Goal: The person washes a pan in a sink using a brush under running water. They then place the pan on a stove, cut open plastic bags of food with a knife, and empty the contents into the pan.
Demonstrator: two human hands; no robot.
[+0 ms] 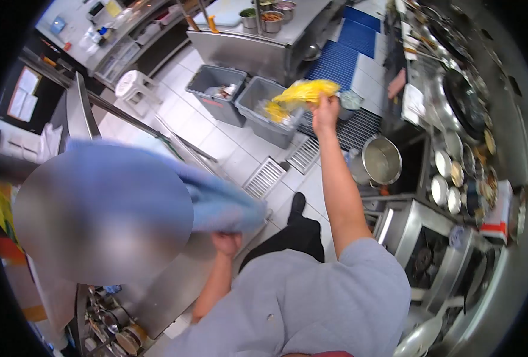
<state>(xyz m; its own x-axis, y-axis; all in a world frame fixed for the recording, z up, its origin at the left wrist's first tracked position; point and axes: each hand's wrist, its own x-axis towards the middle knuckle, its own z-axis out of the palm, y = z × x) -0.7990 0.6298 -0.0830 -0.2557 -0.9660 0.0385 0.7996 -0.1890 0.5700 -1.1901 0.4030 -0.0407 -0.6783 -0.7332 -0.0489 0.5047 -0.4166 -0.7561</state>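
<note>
At the end of my outstretched arm, my right hand is closed on a crumpled yellow plastic bag. The bag hangs above the rim of a grey bin, which has more yellow plastic and clear plastic inside. Close to my body, my left hand has its fingers curled beside the steel counter. A co-worker's blue sleeve passes just over that hand and partly covers it, so anything in its fingers is hidden.
A second grey bin stands beside the first. The co-worker is close on my left. To my right are a tall steel pot, a wok and a stove. Floor grates, blue mats and a white stool lie ahead.
</note>
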